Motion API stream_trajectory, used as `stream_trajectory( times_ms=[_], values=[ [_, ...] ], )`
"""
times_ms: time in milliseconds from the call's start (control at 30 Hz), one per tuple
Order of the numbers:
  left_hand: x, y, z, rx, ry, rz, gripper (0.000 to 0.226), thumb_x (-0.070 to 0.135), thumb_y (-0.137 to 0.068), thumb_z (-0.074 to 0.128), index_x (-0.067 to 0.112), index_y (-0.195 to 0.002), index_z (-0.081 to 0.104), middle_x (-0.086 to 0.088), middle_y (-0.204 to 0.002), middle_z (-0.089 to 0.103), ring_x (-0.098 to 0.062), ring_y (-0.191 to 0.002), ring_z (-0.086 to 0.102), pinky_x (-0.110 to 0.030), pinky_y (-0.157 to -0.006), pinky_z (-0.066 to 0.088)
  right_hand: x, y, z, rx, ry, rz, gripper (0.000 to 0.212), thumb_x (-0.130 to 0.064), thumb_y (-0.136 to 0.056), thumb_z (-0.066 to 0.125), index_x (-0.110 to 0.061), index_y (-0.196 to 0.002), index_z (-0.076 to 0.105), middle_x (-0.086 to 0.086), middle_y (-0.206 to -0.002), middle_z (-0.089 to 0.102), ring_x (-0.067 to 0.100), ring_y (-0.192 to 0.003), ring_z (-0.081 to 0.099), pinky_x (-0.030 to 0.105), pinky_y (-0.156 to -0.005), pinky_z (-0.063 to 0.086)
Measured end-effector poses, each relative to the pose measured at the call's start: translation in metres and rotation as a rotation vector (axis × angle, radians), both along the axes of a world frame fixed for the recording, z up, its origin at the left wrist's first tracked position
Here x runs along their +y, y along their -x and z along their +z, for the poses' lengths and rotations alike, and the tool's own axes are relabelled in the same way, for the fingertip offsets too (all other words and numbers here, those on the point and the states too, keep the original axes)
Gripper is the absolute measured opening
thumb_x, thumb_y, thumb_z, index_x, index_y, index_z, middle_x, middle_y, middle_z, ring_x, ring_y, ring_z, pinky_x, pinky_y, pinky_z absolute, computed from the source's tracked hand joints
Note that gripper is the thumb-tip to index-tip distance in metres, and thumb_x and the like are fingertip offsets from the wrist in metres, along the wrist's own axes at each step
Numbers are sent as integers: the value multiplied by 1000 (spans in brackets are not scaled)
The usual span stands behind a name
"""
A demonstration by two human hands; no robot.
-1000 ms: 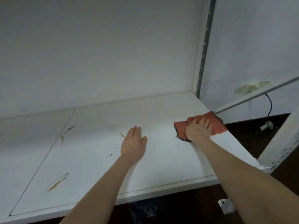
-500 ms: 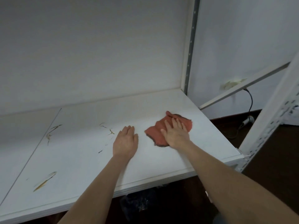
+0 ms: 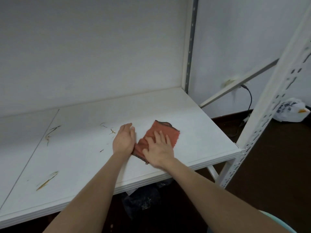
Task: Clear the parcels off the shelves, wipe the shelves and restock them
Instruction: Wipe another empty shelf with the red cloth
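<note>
A white shelf board [image 3: 80,158] lies bare in front of me, with brownish streaks and bits of debris on its left and middle. A reddish-orange cloth [image 3: 165,132] lies flat on the board right of centre. My right hand [image 3: 158,150] presses on the cloth with fingers spread flat. My left hand [image 3: 125,139] stands on its edge right beside the cloth's left side, fingers straight, touching or almost touching it. No parcels are on this shelf.
A white perforated upright [image 3: 269,105] stands at the shelf's front right corner, a grey upright [image 3: 191,44] at the back right. A white bag [image 3: 292,111] and a black cable [image 3: 250,98] are on the dark floor at right. Dark plastic [image 3: 143,199] lies under the shelf.
My right hand has slid the cloth leftward from the shelf's right edge toward the middle. My left hand turned from lying flat onto its edge, beside the cloth.
</note>
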State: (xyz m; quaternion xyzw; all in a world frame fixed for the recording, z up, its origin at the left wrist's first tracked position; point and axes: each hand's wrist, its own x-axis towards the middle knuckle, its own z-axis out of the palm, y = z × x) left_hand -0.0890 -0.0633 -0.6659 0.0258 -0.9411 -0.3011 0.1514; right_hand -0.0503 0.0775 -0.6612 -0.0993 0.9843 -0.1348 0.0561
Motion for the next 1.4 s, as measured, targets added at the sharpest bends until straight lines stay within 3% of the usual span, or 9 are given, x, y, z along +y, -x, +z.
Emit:
stream_trajectory(
  times_ms=[133, 333, 400, 567, 700, 933, 1133, 1233, 1400],
  values=[
    [2, -6, 4, -22, 106, -56, 42, 29, -103, 30, 13, -139, 44, -3, -146, 40, -20, -132, 40, -34, -103, 35, 48, 15, -3, 14, -4, -121, 54, -42, -96, 34, -26, -147, 30, 11, -161, 11, 26, -149, 3, 41, -121, 0],
    [-25, -22, 12, -10, 84, -1, 41, 28, -103, 33, 15, -141, 42, 2, -148, 36, -17, -134, 37, -34, -103, 35, 68, 47, 9, -58, 23, -514, 61, -36, -101, 21, -11, -155, 8, 15, -161, 4, 33, -149, -2, 45, -120, -3],
    [-51, -28, 15, -23, 61, 80, 41, 28, -102, 33, 16, -140, 43, 0, -148, 36, -19, -133, 39, -36, -102, 36, 23, 50, 9, -77, -17, -427, 64, -39, -101, 22, -8, -155, 5, 16, -162, -1, 34, -149, -5, 46, -120, -4],
    [-119, -51, 17, 2, 44, 272, 40, 26, -102, 36, 11, -137, 46, -6, -145, 41, -23, -131, 40, -36, -102, 35, -122, 14, 3, -14, -49, 111, 67, -55, -99, 18, -21, -156, 11, 13, -162, -3, 32, -149, -8, 46, -120, -7],
    [-142, -65, 11, -37, 39, 346, 42, 28, -102, 35, 11, -138, 45, -7, -146, 39, -23, -132, 40, -37, -104, 35, -174, -11, 3, -1, -16, 366, 59, -51, -100, 20, -28, -155, 16, 7, -163, 0, 28, -149, -6, 43, -120, -6],
    [-126, -61, 6, -143, 91, 292, 46, 34, -101, 35, 14, -143, 37, -2, -152, 27, -21, -135, 36, -37, -103, 36, -62, 66, -13, 84, -116, 34, 57, -51, -100, 19, -28, -152, 21, 9, -159, 16, 32, -147, 11, 44, -119, 11],
    [-90, -36, 3, -172, 100, 179, 52, 35, -100, 36, 12, -146, 31, -3, -155, 21, -21, -139, 31, -35, -107, 32, 18, 83, 6, 27, -281, -383, 56, -34, -101, 22, -13, -153, 16, 13, -160, 15, 35, -147, 9, 49, -119, 1],
    [-82, -25, 1, -164, 84, 160, 49, 34, -101, 37, 13, -145, 34, -4, -154, 23, -23, -138, 32, -36, -106, 33, -22, 75, 8, -18, -133, -328, 61, -31, -99, 34, -8, -153, 16, 17, -160, 9, 37, -148, 5, 44, -120, 3],
    [-85, -12, 2, -93, 20, 238, 44, 28, -102, 34, 10, -142, 40, -10, -150, 33, -26, -136, 35, -37, -107, 31, -107, 21, 2, 48, 55, 48, 57, -38, -99, 31, -13, -150, 26, 11, -161, 12, 30, -149, 2, 44, -120, 0]
  ],
)
